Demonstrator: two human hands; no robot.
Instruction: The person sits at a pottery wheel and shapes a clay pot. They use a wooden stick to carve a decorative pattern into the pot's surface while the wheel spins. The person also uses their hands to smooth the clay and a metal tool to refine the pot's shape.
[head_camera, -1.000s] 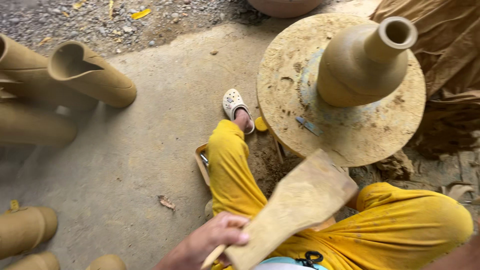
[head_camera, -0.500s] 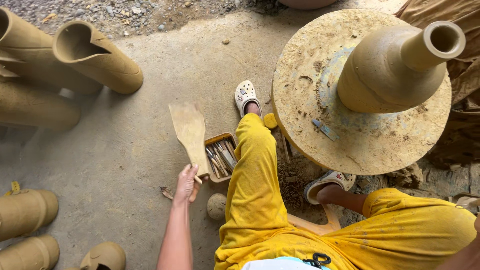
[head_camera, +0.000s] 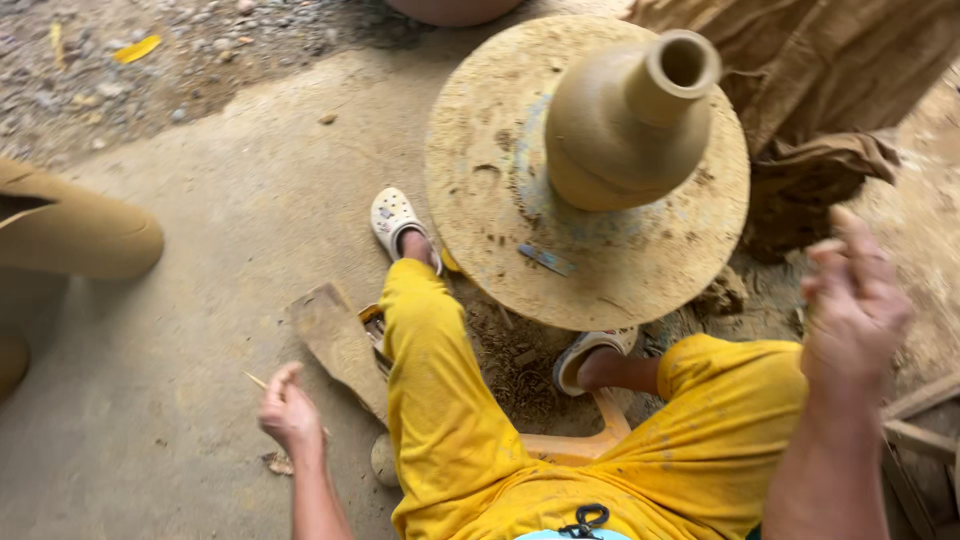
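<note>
Head view, looking down at a seated person in yellow trousers (head_camera: 440, 400). Left hand (head_camera: 290, 412) sits lower left of the frame, just above the concrete floor (head_camera: 200, 300), fingers (head_camera: 283, 378) loosely curled and apart, holding nothing. A thin pale stick (head_camera: 256, 380) lies just beside it. The flat wooden paddle (head_camera: 340, 345) rests right of that hand, close but not touching, leaning against the left leg and partly covering a small tray (head_camera: 372, 320) of tools. A small clay ball (head_camera: 383, 460) lies on the floor below the paddle, against the leg.

Right hand (head_camera: 855, 305) is raised at the right edge, blurred, fingers (head_camera: 850, 235) spread, empty, well apart from the pot.

The raw clay vase (head_camera: 625, 120) with a narrow neck stands on the round, mud-caked wheel (head_camera: 480, 200) in the upper centre. A small blue-grey blade (head_camera: 546, 260) lies on the wheel near its lower rim. Left foot in a white clog (head_camera: 392, 218) is at the wheel's left edge; right foot in a clog (head_camera: 585, 355) is under its lower rim, with clay scraps (head_camera: 515, 365) between the legs. Brown cloth (head_camera: 820, 90) fills the upper right. A finished clay vessel (head_camera: 75, 235) lies on its side at the left edge. Gravel (head_camera: 150, 60) runs along the upper left.
</note>
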